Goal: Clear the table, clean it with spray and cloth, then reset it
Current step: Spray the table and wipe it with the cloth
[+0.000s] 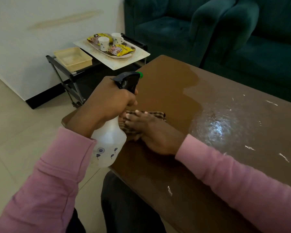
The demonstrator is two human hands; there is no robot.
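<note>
Brown and glossy, the counter (166,84) fills the centre and right of the frame, with a wet sheen and a few white streaks toward the right, and a green sofa (225,39) behind it at upper right. At upper left a rack (71,81) carries a tray (104,52) with cups (103,43) and snack packets (122,49), so clearing looks done and cleaning is the step in hand. The left hand (111,100) grips the spray bottle (107,142) at centre left, fingers (133,102) curled round its neck and trigger, nozzle pointing over the dry stretch of counter. The right hand (151,132) rests on the checked cloth (158,114) at centre, its fingers straight and slightly spread, pressing it flat. To do this well, mist the dry area lightly, then wipe in overlapping passes toward the streaks.
</note>
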